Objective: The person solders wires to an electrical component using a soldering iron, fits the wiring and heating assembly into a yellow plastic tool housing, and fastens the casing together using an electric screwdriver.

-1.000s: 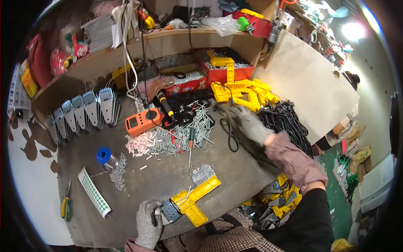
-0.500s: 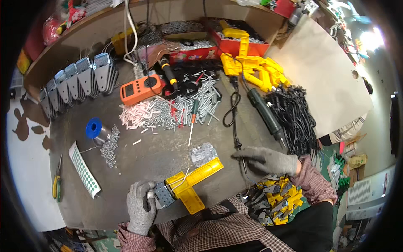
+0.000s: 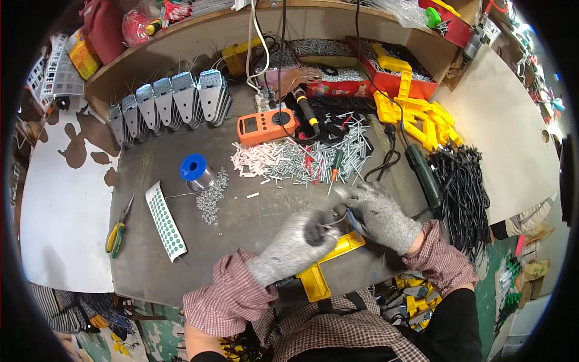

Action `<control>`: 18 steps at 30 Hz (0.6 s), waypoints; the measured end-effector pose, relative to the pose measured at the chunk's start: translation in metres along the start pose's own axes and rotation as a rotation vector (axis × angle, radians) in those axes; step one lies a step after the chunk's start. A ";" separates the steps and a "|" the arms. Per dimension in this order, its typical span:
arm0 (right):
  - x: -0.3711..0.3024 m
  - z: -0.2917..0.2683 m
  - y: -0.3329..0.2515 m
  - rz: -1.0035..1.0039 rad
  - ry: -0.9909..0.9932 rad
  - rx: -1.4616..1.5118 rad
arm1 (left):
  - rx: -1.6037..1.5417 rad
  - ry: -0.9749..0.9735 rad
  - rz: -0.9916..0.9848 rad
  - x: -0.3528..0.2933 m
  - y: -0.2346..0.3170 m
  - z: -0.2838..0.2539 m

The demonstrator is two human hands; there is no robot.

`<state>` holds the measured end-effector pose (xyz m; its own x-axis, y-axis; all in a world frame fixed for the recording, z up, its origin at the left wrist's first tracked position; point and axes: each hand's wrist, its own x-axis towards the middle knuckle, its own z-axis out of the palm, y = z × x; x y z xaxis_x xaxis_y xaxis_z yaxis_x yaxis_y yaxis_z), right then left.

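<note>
My grey-gloved left hand (image 3: 304,238) is closed above the bench, its fingers pinched on something too blurred to make out. Close beside it, my gloved right hand (image 3: 383,217) curls its fingers on a thin cord (image 3: 354,222) with a bluish stretch. The cord loops between the two hands. Below them lies a yellow T-shaped plastic shell (image 3: 315,282), open side up, partly covered by my left hand. Under my left wrist only a sliver of a dark metal piece shows. A screwdriver (image 3: 336,166) with a green and orange handle rests just beyond my right fingers.
Metal pins (image 3: 325,151) and pink sleeves (image 3: 259,158) are heaped behind my hands, near an orange meter (image 3: 266,127). A solder spool (image 3: 196,172), sticker strip (image 3: 166,223) and pliers (image 3: 119,232) lie left. Right are a dark green tool (image 3: 424,175) and black cords (image 3: 461,187).
My left hand has left the metal piece beside the yellow shell and moved in by my right hand. My right hand has lifted with the cord. The view has swung left.
</note>
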<state>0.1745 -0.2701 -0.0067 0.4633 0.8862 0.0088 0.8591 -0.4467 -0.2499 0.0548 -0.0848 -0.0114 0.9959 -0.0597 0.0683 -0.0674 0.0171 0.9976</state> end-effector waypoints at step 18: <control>-0.055 -0.047 -0.012 0.055 0.012 0.272 | -0.310 -0.048 -0.221 -0.008 -0.001 -0.022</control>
<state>0.1488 -0.3192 0.0415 0.5114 0.8594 -0.0010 0.7433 -0.4429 -0.5013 0.0485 -0.0624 -0.0128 0.9798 -0.1421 -0.1404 0.1777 0.2995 0.9374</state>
